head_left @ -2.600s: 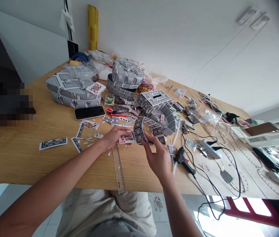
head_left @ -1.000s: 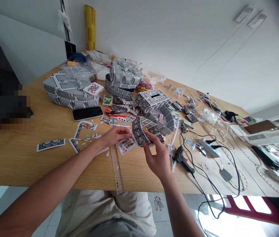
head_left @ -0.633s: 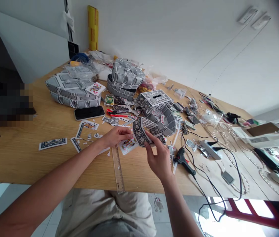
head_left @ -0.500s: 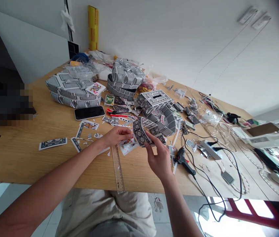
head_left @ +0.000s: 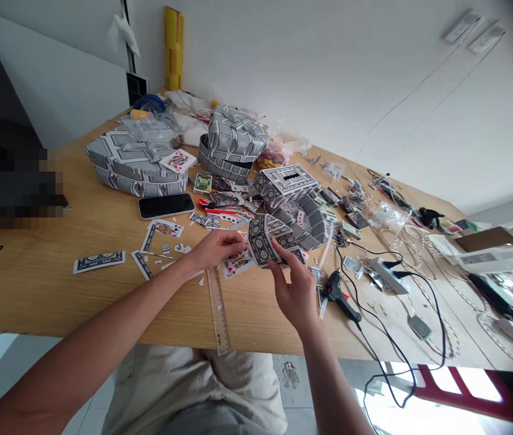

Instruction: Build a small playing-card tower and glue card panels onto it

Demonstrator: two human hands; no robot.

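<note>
My right hand (head_left: 293, 283) grips a folded piece made of black-and-white playing cards (head_left: 261, 240) between thumb and fingers, above the table. Just left of that piece, my left hand (head_left: 218, 248) is closed in a pinch; whatever lies between its fingertips is too small to make out. Under and between the hands lies a face-up playing card (head_left: 238, 261). A clear ruler (head_left: 218, 311) reaches from beneath my left hand to the table's front edge. Cut card pieces (head_left: 165, 228) and small scraps lie to the left.
Behind my hands stand a card-covered box with a slot (head_left: 289, 181) and grey card-pattern boxes (head_left: 136, 160). A phone (head_left: 166, 206) and a red cutter (head_left: 217, 209) lie nearer. On the right are a glue gun (head_left: 341, 297), its cable and a power strip (head_left: 390, 275).
The folded card piece has turned slightly in my right hand, its patterned side facing me more. My left hand stays pinched beside it. The whole view has shifted a little.
</note>
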